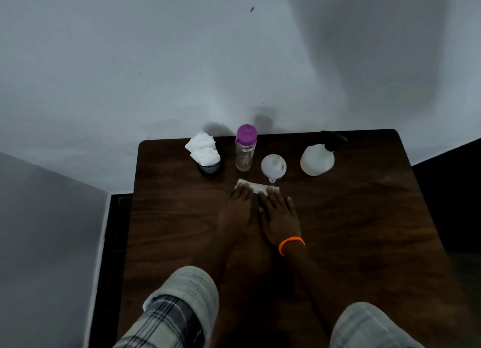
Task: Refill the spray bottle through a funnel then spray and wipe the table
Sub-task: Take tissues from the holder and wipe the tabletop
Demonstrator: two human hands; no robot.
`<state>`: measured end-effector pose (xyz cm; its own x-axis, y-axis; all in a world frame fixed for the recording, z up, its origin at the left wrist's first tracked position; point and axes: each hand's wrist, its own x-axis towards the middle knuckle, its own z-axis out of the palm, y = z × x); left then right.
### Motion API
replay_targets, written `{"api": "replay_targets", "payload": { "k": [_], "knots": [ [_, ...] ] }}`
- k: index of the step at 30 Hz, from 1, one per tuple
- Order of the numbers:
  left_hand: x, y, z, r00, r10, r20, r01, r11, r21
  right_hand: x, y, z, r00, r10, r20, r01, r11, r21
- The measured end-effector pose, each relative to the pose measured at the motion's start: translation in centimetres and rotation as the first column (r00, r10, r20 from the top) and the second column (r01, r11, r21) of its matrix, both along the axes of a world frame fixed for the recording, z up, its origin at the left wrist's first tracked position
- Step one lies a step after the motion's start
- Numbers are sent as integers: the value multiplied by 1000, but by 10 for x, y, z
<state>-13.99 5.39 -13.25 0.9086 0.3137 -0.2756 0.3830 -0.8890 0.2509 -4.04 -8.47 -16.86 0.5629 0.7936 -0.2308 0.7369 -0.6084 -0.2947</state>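
My fingers [244, 191] lie flat and straight, both hands pressing the folded tissue [257, 187] onto the bench [364, 217] at frame centre to wipe. Funnel [273, 165] sits just above it; the spray bottle [317, 159] stands upper right, capped. Open bench lies below and right.
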Motion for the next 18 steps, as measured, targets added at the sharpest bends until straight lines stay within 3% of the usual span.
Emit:
{"api": "replay_targets", "payload": {
  "k": [5, 13, 18],
  "knots": [
    [21, -30, -4, 992, -48, -115, 51, 998, 25, 22, -28, 9, 1000, -20, 4, 20, 1000, -22],
    [68, -59, 9, 987, -87, -134, 94, 994, 47, 71, -41, 14, 999, -39, 27, 40, 999, -33],
    [93, -73, 0, 975, 28, -222, -22, 999, 29, 104, -44, 20, 999, 48, 4, -47, 997, -60]
  ]
}}
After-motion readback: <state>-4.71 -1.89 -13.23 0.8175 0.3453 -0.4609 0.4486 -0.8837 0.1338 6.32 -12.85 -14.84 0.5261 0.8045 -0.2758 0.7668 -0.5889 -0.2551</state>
